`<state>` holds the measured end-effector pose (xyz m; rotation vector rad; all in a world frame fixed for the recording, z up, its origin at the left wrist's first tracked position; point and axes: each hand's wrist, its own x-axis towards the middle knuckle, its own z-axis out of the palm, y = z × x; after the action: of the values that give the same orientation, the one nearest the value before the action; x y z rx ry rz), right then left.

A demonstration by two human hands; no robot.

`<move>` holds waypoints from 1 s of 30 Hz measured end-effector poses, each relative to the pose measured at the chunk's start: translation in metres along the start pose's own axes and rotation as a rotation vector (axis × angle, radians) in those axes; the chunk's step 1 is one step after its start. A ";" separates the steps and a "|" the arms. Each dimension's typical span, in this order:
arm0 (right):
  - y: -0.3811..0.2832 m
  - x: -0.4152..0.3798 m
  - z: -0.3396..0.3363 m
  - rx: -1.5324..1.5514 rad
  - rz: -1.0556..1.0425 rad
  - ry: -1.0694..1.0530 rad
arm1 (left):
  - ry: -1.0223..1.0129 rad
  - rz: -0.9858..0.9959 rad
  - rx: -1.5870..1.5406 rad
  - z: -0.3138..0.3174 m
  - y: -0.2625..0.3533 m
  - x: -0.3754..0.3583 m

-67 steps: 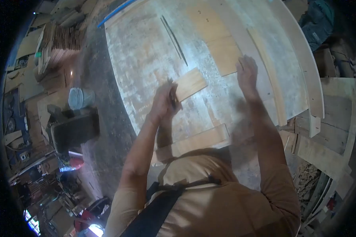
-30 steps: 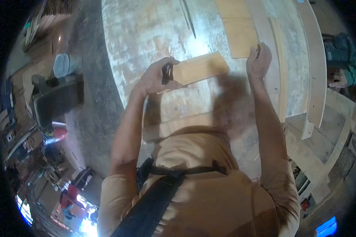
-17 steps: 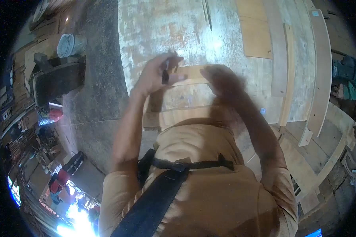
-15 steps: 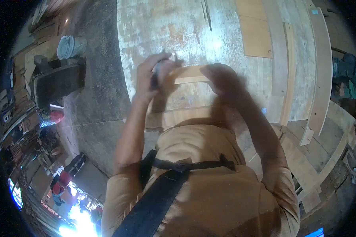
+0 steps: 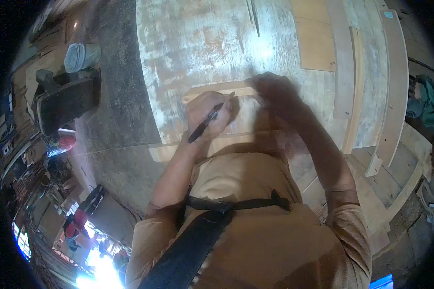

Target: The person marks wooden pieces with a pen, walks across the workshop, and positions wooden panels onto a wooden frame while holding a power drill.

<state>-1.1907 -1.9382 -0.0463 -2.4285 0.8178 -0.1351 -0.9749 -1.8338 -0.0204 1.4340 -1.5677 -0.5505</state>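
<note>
A short wooden strip (image 5: 212, 88) lies crosswise on the worktop in front of me. My left hand (image 5: 208, 113) is closed around a dark, slim pen (image 5: 205, 126), held like a writing tool. Its upper end points back toward my wrist, and its tip is close to the strip's near edge. At the strip's right end, my right hand (image 5: 277, 91) grips the wood, with its fingers partly in shadow. Closer to my body, a second, longer wooden strip (image 5: 163, 153) runs along the worktop's near edge, partly hidden by my left forearm.
The pale, stained worktop (image 5: 193, 43) extends ahead. Thin panels (image 5: 315, 41) and long boards (image 5: 395, 86) lie on the right. To the left stand a whitish bucket (image 5: 82, 58) and a dark metal machine part (image 5: 67, 103).
My left hand has moved right and toward me, from the strip's left end to near its middle, and the pen now shows clearly. My right hand stays at the strip's right end.
</note>
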 end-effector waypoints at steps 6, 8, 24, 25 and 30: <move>-0.006 -0.009 0.003 -0.027 0.063 -0.041 | 0.014 0.001 0.001 0.002 0.006 -0.002; 0.000 -0.013 0.014 -0.065 -0.054 0.063 | -0.012 -0.026 -0.014 0.002 0.007 -0.004; -0.014 -0.013 -0.001 0.074 -0.033 0.042 | -0.018 -0.024 0.014 0.002 0.011 -0.007; -0.015 -0.013 -0.002 0.075 -0.036 0.037 | -0.011 -0.017 0.021 0.002 0.011 -0.007; -0.013 -0.012 -0.003 0.105 -0.042 0.001 | -0.027 -0.047 -0.001 0.001 0.015 -0.005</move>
<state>-1.1944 -1.9237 -0.0354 -2.3480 0.7422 -0.1899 -0.9839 -1.8257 -0.0101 1.4716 -1.5574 -0.6007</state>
